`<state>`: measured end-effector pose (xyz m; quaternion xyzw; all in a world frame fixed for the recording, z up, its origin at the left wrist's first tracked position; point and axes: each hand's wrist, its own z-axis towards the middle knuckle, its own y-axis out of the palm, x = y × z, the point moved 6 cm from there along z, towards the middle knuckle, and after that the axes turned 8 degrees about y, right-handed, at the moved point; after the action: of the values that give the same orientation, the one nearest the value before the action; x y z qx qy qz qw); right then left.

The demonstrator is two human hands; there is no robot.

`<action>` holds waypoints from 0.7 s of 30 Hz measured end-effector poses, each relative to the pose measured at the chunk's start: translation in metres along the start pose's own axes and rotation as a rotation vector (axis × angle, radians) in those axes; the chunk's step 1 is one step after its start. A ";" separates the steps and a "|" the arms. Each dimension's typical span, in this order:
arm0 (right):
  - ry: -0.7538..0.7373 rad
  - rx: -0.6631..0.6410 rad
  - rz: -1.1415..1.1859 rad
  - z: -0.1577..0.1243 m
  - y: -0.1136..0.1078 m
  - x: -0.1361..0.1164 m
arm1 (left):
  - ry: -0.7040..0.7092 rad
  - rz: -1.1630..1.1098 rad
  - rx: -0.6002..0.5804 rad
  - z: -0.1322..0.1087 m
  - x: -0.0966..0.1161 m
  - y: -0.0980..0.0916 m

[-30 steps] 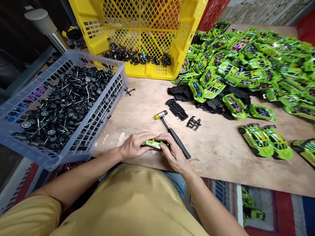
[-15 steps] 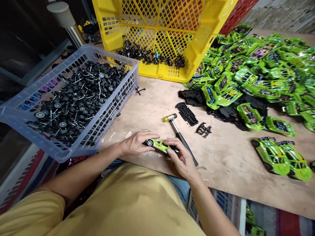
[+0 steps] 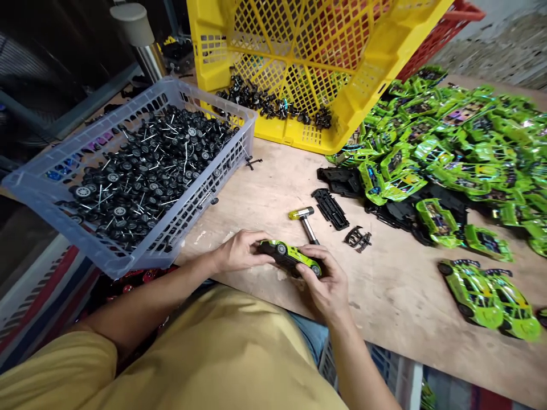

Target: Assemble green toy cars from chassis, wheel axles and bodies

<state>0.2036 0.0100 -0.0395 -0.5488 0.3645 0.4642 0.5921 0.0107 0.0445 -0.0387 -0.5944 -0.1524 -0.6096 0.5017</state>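
Observation:
Between both hands I hold a green toy car (image 3: 290, 257), tipped on its side so its black underside and two wheels show. My left hand (image 3: 244, 250) pinches one end of it. The fingers and thumb of my right hand (image 3: 325, 277) close round the other end. Just beyond the right hand lies a small hammer (image 3: 302, 215) with a yellow and dark head; the hand hides most of its handle. Farther on are a black chassis plate (image 3: 330, 209) and a small black frame-like part (image 3: 358, 239) on the wooden table (image 3: 265, 188).
A translucent crate (image 3: 171, 250) full of black wheels on axles stands at the left. Behind, a yellow crate (image 3: 299, 139) holds black parts. Green car shells (image 3: 461, 142) are heaped at the right, with two green cars (image 3: 472, 293) nearer me.
The toy car has been turned in my hands, so more of its underside and a second wheel show. The view has shifted slightly, and my right hand covers more of the hammer's handle.

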 end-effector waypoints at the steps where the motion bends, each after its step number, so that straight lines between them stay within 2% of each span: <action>1: -0.016 -0.004 -0.024 0.001 0.000 -0.003 | -0.001 0.008 0.010 -0.001 0.001 -0.001; 6: -0.210 -0.124 -0.319 0.016 0.009 -0.048 | 0.159 0.104 0.002 -0.003 0.021 -0.002; 9: -0.295 -0.243 -0.372 0.024 0.021 -0.069 | 0.198 0.175 -0.017 0.000 0.029 -0.002; 12: -0.307 -0.301 -0.340 0.026 0.029 -0.073 | 0.218 0.207 -0.011 0.001 0.032 -0.001; 16: -0.313 -0.286 -0.337 0.019 0.034 -0.070 | 0.301 0.255 0.024 -0.004 0.036 0.005; 21: -0.326 -0.232 -0.366 0.013 0.042 -0.067 | 0.298 0.263 0.043 -0.010 0.032 0.011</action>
<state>0.1420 0.0114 0.0123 -0.5878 0.1034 0.4705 0.6500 0.0203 0.0183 -0.0175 -0.5015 -0.0106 -0.6168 0.6066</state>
